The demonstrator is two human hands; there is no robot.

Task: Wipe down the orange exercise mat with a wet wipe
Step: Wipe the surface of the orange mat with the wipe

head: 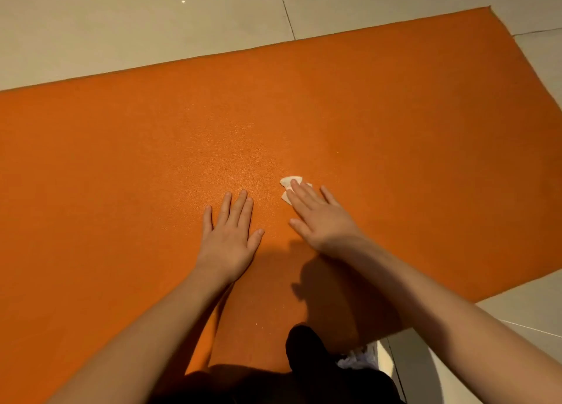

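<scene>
Two hands rest flat on the orange exercise mat (380, 108), whose long axis runs left to right across your view over the tiled floor (152, 23). Your right hand (319, 218), fingers straight and spread, presses the crumpled wet wipe (290, 182) down; the wipe shows just beyond the fingertips, toward the far edge. Your left hand (229, 236), fingers extended, holds nothing and braces just beside. Judgement: stroke along the long axis, right hand leading.

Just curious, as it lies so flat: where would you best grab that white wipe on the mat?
Probably the crumpled edge of the wipe poking out past the right hand, pinched from above on the far side. The rest lies pressed on the mat under straight fingers, so nothing else is free.
</scene>
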